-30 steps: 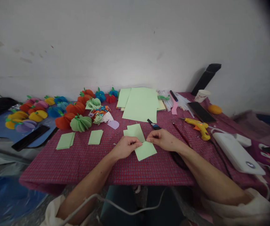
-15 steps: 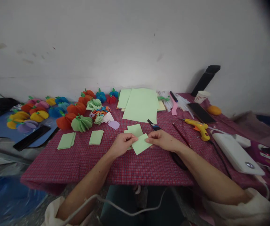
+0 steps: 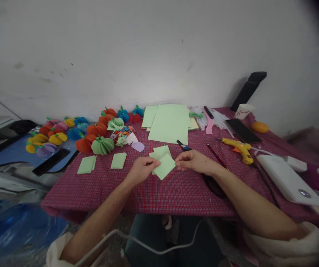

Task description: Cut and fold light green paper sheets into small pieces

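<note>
A small light-green paper square [image 3: 165, 167] is held above the table, turned cornerwise. My left hand [image 3: 144, 168] pinches its left corner between thumb and fingers. At the opposite corner, the thumb and fingertips of my right hand [image 3: 191, 161] are closed on the edge. Behind it, partly covered, lie more green paper pieces [image 3: 162, 150]. Two small stacks of green paper rest to the left, one stack [image 3: 118, 160] nearer and another stack [image 3: 87, 164] farther out. Just beyond my right hand is a dark-handled cutter [image 3: 183, 145].
Paper pumpkins [image 3: 103, 145] in several colours crowd the left side, beside paper scraps [image 3: 123, 134]. Large green sheets [image 3: 169, 124] lie at the back. Rightward are a yellow glue gun [image 3: 238, 148], a phone [image 3: 243, 130], a paper cup [image 3: 243, 111] and a white power bank [image 3: 289, 181].
The paper square has turned slightly in my fingers, and my right hand has shifted to its outer corner. The whole view has swung a little to the left.
</note>
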